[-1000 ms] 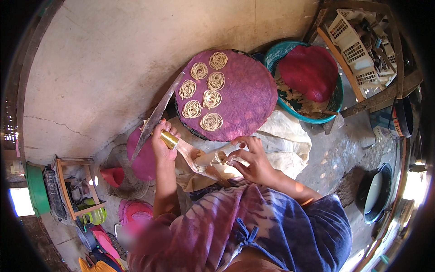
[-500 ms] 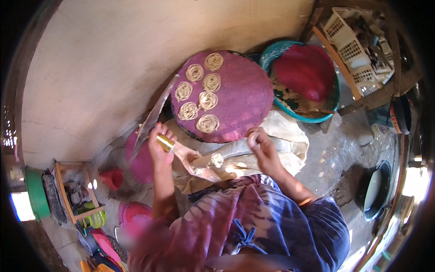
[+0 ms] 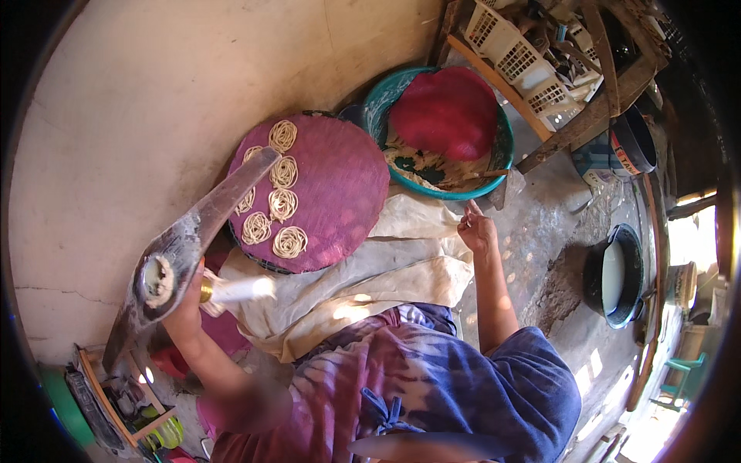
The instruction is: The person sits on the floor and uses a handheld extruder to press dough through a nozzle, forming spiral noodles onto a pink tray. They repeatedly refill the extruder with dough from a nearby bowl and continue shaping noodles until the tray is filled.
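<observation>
The left hand is gripping a long dark wooden bar, fingers partly hidden; the bar is slanting, its upper end overlapping, in view, the round purple cloth-topped tray. The right hand's loosely extended fingers are holding nothing visible beside the round teal basin; contact cannot be determined.

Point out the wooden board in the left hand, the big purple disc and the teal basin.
Wooden board point(image 3: 184, 238): head view, flat face above its hole.
Big purple disc point(image 3: 336, 174): head view, bare right part.
Teal basin point(image 3: 375, 116): head view, left inner wall.
</observation>
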A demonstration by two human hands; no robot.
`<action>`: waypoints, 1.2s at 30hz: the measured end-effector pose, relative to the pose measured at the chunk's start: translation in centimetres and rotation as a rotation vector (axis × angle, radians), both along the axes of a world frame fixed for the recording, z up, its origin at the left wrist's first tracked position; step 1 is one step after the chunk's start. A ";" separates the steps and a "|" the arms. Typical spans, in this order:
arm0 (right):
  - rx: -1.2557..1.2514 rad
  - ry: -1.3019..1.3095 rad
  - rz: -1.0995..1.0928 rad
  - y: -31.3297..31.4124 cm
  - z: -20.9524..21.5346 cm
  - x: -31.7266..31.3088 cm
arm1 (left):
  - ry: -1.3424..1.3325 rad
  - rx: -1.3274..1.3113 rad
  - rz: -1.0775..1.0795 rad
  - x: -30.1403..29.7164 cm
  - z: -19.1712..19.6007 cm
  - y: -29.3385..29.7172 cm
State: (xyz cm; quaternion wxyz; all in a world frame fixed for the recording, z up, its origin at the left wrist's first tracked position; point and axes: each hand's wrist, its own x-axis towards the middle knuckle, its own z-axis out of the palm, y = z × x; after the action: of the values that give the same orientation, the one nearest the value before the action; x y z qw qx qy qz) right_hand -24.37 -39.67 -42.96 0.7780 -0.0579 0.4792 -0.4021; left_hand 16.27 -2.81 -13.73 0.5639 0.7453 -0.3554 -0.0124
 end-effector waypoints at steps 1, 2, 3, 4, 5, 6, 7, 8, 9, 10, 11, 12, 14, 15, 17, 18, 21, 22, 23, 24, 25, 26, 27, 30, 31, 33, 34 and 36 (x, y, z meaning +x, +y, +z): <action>-0.040 -0.056 -0.011 0.1 0.2 0.0 | -0.249 0.141 -0.007 0.7 0.1 0.0; 0.005 -0.048 -0.006 0.2 0.6 0.0 | -0.516 0.247 -0.019 1.3 0.2 -0.1; 0.037 -0.075 -0.023 0.4 1.1 0.0 | -0.513 0.313 0.038 1.6 0.1 -0.3; 0.083 -0.089 -0.064 0.4 1.7 0.1 | -0.582 0.303 0.051 1.9 0.2 -0.7; -0.056 0.044 -0.003 0.0 2.5 0.2 | -0.677 0.293 0.044 2.0 0.3 -1.2; -0.181 0.192 0.034 -0.6 3.3 0.4 | -0.773 0.281 0.042 1.9 0.5 -1.8; -0.254 0.382 0.076 -1.3 4.1 0.6 | -0.897 0.267 0.020 1.6 0.9 -2.3; -0.608 0.616 0.124 -2.8 4.8 1.3 | -0.804 0.307 -0.021 1.4 1.3 -3.2; -1.082 1.135 0.236 -4.8 5.8 1.6 | -0.885 0.326 -0.047 1.1 1.9 -4.1; -1.484 1.684 0.340 -6.9 6.6 1.7 | -1.017 0.294 -0.055 0.8 2.1 -5.3; -1.367 1.850 0.682 -8.9 7.0 2.4 | -1.150 0.259 -0.062 0.5 2.5 -6.5; -1.251 1.987 0.999 -11.0 7.4 3.2 | -1.130 0.345 -0.127 0.3 3.1 -7.4; -1.103 2.105 1.435 -13.2 7.5 4.2 | -1.129 0.346 -0.157 0.4 3.2 -9.9; -1.100 2.109 1.553 -13.9 7.5 4.9 | -1.056 0.362 -0.198 0.7 3.1 -11.0; -1.069 2.042 1.735 -14.6 7.9 5.6 | -1.130 0.247 -0.209 1.6 2.4 -12.5; -1.041 1.972 1.798 -14.5 8.3 5.7 | -1.124 0.292 -0.236 2.2 2.2 -12.4; -1.200 1.900 1.784 -13.5 9.8 5.0 | -1.129 0.324 -0.241 4.5 1.1 -11.9; -1.239 1.812 1.760 -13.1 10.4 4.5 | -1.131 0.313 -0.217 5.0 0.5 -11.7; -1.290 1.746 1.708 -12.7 10.8 4.1 | -1.115 0.339 -0.249 5.7 0.2 -11.4; -1.280 1.681 1.642 -12.1 10.9 4.1 | -1.099 0.366 -0.281 6.3 -0.2 -11.3; -1.282 1.634 1.551 -11.5 10.9 4.2 | -1.081 0.392 -0.312 6.7 -0.4 -11.1; -1.283 1.591 1.480 -10.9 10.7 4.6 | -1.112 0.389 -0.266 6.9 -0.7 -11.2; -1.241 1.549 1.524 -10.1 10.5 5.2 | -1.142 0.386 -0.218 7.1 -0.8 -11.4; -1.096 1.430 1.641 -8.2 10.0 8.2 | -1.230 0.375 -0.256 6.8 -0.9 -12.5; -1.038 1.399 1.630 -7.7 10.3 9.1 | -1.221 0.368 -0.269 6.6 -0.8 -12.9; -1.009 1.337 1.593 -6.9 11.8 9.5 | -1.218 0.342 -0.273 6.0 -0.8 -14.2; -1.040 1.312 1.565 -6.6 12.8 9.1 | -1.213 0.349 -0.280 5.8 -0.7 -14.8; -1.038 1.296 1.607 -6.8 14.7 7.9 | -1.251 0.347 -0.292 5.3 -0.7 -15.8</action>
State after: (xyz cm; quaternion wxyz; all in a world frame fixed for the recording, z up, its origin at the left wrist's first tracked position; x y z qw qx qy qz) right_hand -16.47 -46.43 -28.31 0.3003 -0.8544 0.3904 0.1655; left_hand 21.54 -18.60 -14.46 0.1158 0.6360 -0.7060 0.2892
